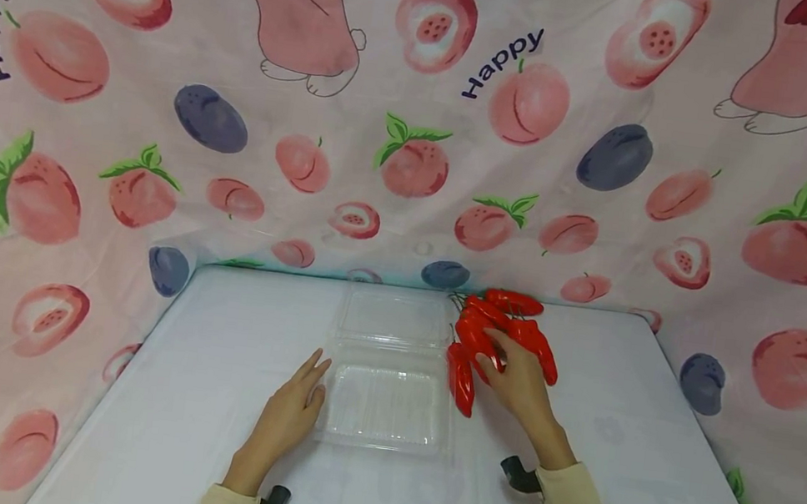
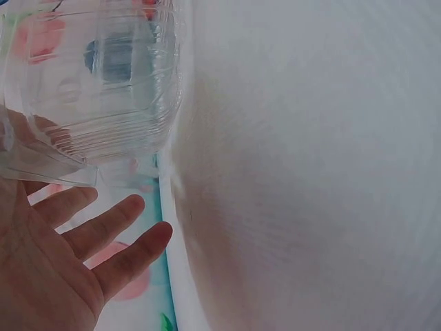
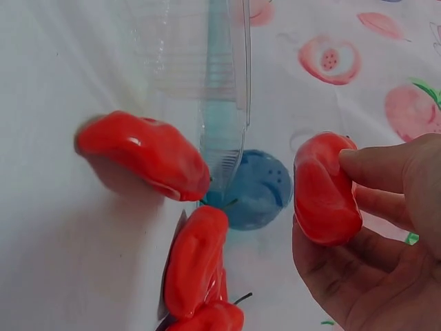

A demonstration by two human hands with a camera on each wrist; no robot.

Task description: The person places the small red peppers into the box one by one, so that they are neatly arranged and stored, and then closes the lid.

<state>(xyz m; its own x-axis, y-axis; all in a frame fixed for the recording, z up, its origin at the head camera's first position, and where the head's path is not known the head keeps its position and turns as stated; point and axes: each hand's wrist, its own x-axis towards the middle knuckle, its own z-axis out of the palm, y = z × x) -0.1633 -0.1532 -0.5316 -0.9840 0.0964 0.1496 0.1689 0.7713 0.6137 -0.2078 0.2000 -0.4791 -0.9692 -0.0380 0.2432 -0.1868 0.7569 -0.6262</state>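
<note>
Pepper (image 3: 327, 189), red and glossy, is in the right hand (image 1: 519, 384), at the near side of a loose cluster to the right of a clear plastic container (image 1: 385, 405). In the right wrist view we record its long axis as close to vertical in frame, with the bulkier end low; we cannot tell which way the stem points. Whether it clears its neighbours, we cannot tell either.

Right hand: thumb and fingers bent about the pepper from opposite sides, pinching it; palm not pressed to it. Left hand (image 1: 285, 416): fingers extended and slightly spread, holding nothing, at the container's left edge. We cannot settle whether the fingertips touch the plastic.

Of the other peppers, we note a front pepper (image 1: 461, 379) lying just beside the container, its axis running roughly front to back and its narrow tip toward the wearer. A rear pepper (image 1: 514, 302) lies crosswise at the back; a right-hand pepper (image 1: 540, 353) slants toward the front right.

The container lies unfolded on the white counter (image 1: 203, 404), lid (image 1: 395, 318) at the back, base nearer. A fruit-print cloth (image 1: 360, 112) rises behind.
</note>
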